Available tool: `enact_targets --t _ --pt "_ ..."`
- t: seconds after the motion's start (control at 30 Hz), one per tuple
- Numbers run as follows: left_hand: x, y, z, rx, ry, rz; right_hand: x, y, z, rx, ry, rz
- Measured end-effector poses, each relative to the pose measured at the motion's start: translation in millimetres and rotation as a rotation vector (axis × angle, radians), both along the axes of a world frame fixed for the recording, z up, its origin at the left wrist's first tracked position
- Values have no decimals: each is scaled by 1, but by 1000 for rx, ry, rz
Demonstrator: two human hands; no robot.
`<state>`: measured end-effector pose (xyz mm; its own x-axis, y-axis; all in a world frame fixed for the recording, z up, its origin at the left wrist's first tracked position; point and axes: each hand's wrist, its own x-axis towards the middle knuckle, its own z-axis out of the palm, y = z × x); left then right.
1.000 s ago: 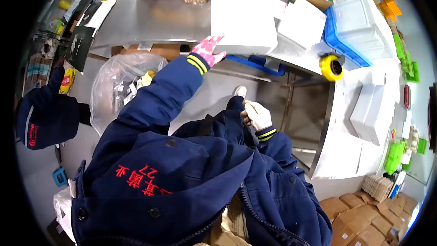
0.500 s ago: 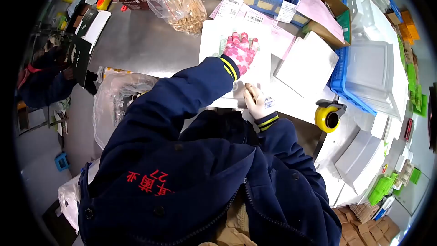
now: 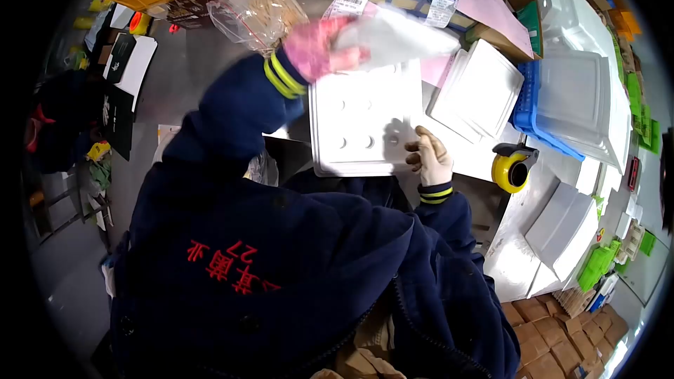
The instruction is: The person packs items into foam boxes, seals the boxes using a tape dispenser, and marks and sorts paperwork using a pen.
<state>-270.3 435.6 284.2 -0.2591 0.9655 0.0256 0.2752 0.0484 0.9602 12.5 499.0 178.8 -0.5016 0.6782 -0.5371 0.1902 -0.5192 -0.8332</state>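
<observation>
On the metal table in front of me lies a white foam lid (image 3: 358, 158) with several round dents in its surface. My left hand (image 3: 323, 49), in a pink patterned glove and blurred by motion, grips a thin white sheet (image 3: 400, 36) above the lid's far end. Whether the sheet is paper or plastic, I cannot tell. My right hand (image 3: 430, 158), in a pale glove with tan fingertips, hovers by the lid's right edge. Its fingers are loosely curled and apart, with nothing visible between them, and their shadow falls on the lid.
White foam lids (image 3: 484, 91) are stacked at the right, near a yellow tape dispenser (image 3: 509, 170) and a blue crate (image 3: 544, 130). A clear bag of light brown pieces (image 3: 270, 10) lies at the far left. Pink slips (image 3: 491, 14) lie by a cardboard box.
My left hand has lifted from the lid and moved left and away, raising the white sheet. My right hand has shifted right, off the lid's near edge, and the dents now show.
</observation>
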Motion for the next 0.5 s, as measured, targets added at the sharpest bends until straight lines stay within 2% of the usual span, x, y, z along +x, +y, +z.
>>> enact_targets --t 0.03,0.07,0.17,0.2,0.3,0.33,0.37,0.43,0.47,0.5 --pt "13 -12 -12 10 -91 -9 2 4 0 12 5 -39" --pt "27 -23 -33 125 26 -39 6 9 -6 -19 75 -67" --pt "50 -37 -77 511 612 -124 4 21 -5 -140 106 -134" --pt "60 -38 -76 549 641 -128 -2 24 4 -187 100 -129" --pt "84 -36 -80 652 660 -259 -5 28 9 -763 449 1" --pt "88 -39 -80 670 712 -318 2 35 -4 -884 626 143" --pt "90 -41 -78 692 766 -377 5 33 -3 -818 446 118" --pt "91 -38 -69 758 730 -386 3 38 3 -552 516 409" --pt "90 -38 -72 762 770 -357 9 39 9 -609 577 318" --pt "100 -40 -80 619 824 -229 39 45 -13 -460 512 185"
